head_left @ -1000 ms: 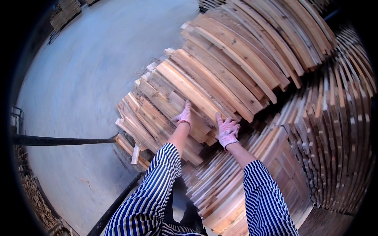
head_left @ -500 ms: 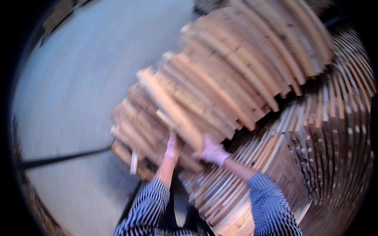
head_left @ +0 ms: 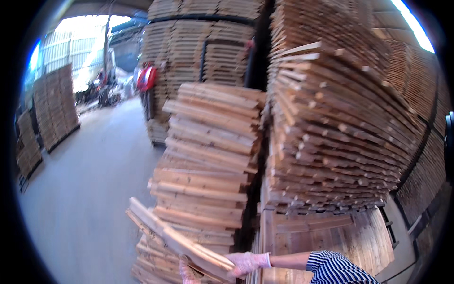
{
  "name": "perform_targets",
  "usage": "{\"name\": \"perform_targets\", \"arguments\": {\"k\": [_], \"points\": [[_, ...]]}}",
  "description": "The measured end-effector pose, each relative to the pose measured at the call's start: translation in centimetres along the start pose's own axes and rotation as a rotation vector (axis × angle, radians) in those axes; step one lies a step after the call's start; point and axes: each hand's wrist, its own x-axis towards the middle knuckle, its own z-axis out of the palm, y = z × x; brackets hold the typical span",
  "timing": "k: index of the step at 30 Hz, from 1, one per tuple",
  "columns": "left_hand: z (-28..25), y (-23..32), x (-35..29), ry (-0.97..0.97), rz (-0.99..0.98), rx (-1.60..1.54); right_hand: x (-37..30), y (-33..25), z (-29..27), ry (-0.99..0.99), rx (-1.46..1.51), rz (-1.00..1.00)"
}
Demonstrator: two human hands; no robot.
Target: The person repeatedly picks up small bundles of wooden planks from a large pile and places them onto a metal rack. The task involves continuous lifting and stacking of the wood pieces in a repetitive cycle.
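At the lower middle, a couple of rough wooden boards [head_left: 182,242] lie slanted, far ends to the left, over the pile. My right hand [head_left: 248,263], in a pale pink glove, is closed round their right end. My left hand [head_left: 189,273], gloved alike and cut off by the lower edge, holds the boards' near side, its thumb up against the wood. Beneath and beyond them rises a tall, uneven stack of boards [head_left: 201,176], laid crosswise.
A big stack of slats [head_left: 331,132] stands close on the right, above a flat wooden surface [head_left: 326,236]. Ahead are tall strapped stacks [head_left: 184,52] and a red object [head_left: 146,78]. Grey floor [head_left: 90,189] stretches left, past further stacks [head_left: 56,106].
The view has swung up and round, bringing the hall and tall stacks into sight. Both hands now appear lower in the picture, with boards lifted at a slant between them.
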Motion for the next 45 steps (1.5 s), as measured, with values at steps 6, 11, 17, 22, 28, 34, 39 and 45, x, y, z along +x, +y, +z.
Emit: {"name": "perform_targets", "arguments": {"k": [6, 11, 17, 22, 28, 34, 39, 45], "points": [[9.7, -1.2, -2.3, -0.390, -0.001, 0.208, -14.3, -4.7, -1.0, 0.564, -0.594, 0.075], [26.8, -8.7, -10.0, -0.382, 0.057, 0.385, -23.3, -5.5, -1.1, 1.365, -0.683, -0.233], [28.7, -19.1, -6.7, -0.819, -0.191, 0.480, -26.0, 10.1, -7.4, 1.208, 0.353, -0.575], [34.0, -22.3, -10.8, -0.879, -0.064, 0.728, -27.0, 13.0, -6.0, 1.305, 0.431, -0.078], [38.7, -25.2, -15.6, -0.669, -0.207, 0.739, -32.4, 15.0, -4.3, 1.756, 0.125, -0.576], [39.7, -19.9, -19.2, -0.690, -0.363, 0.915, -47.0, 11.8, -2.1, 1.250, 0.253, -0.252], [35.5, -20.3, -21.3, -0.835, 0.056, 1.557, -63.2, 24.7, -1.8, 1.256, -0.022, 0.507], [27.2, -24.5, -28.2, -0.997, 0.130, 2.171, -67.3, 34.8, -7.8, 0.926, -0.604, 0.933]]}}
